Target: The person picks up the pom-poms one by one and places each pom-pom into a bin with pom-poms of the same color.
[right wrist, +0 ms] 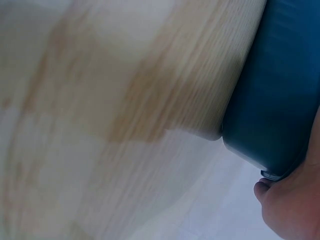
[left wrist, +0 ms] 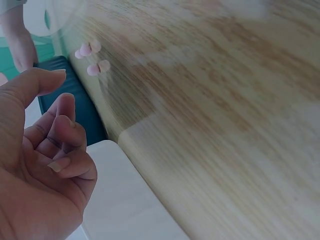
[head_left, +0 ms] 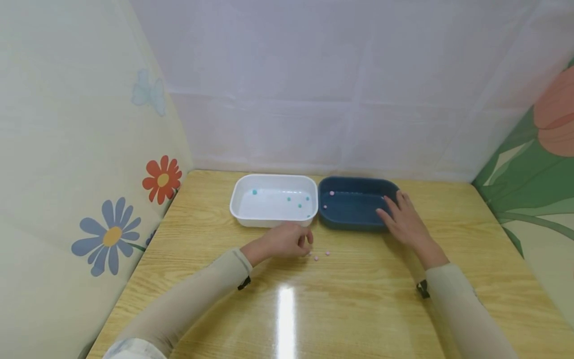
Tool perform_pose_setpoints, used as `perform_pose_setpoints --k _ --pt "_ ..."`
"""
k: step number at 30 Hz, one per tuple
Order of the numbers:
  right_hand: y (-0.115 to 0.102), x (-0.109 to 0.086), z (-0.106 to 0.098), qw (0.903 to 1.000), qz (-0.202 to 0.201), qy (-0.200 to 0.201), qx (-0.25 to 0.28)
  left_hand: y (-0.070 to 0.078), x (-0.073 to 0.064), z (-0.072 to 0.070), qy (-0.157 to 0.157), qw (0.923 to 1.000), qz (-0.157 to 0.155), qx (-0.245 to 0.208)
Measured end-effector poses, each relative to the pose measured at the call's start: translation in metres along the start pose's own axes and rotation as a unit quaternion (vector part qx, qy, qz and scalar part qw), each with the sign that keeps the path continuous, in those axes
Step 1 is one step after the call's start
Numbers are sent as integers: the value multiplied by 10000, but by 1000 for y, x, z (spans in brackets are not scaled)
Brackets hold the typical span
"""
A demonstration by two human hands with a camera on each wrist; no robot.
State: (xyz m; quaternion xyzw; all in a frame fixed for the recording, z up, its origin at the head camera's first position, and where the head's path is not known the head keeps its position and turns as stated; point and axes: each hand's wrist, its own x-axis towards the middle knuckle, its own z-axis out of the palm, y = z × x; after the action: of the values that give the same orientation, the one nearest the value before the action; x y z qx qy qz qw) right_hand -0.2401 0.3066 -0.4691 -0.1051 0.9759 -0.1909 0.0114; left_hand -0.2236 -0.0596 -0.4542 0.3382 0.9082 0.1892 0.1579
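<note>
My left hand (head_left: 289,239) hovers at the front of the white tray (head_left: 274,222), beside several small pink balls (head_left: 316,258) on the table. In the left wrist view its thumb and index finger stand apart with nothing visible between them, the other fingers loosely bent; the pink balls (left wrist: 93,69) lie beyond the fingertips. At the right end of the dark blue tray (head_left: 354,224), my right hand (head_left: 407,222) rests on the rim, some fingers reaching inside. The right wrist view shows only part of this hand (right wrist: 292,207) by the tray's corner (right wrist: 270,100).
Several small green balls (head_left: 289,199) lie in the white tray. Two pink balls, one of them at the back left (head_left: 332,193), are in the blue tray. The trays stand side by side on the wooden table (head_left: 358,309), near a white back wall (head_left: 287,134).
</note>
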Motion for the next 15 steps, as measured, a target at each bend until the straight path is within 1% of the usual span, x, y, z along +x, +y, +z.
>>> perform_pose_setpoints --k 9,15 --pt "0 0 0 10000 -12 48 24 0 0 3 -130 9999 47 -26" --pt "-2 -2 -1 10000 1 18 19 -2 2 8 -125 9998 151 81"
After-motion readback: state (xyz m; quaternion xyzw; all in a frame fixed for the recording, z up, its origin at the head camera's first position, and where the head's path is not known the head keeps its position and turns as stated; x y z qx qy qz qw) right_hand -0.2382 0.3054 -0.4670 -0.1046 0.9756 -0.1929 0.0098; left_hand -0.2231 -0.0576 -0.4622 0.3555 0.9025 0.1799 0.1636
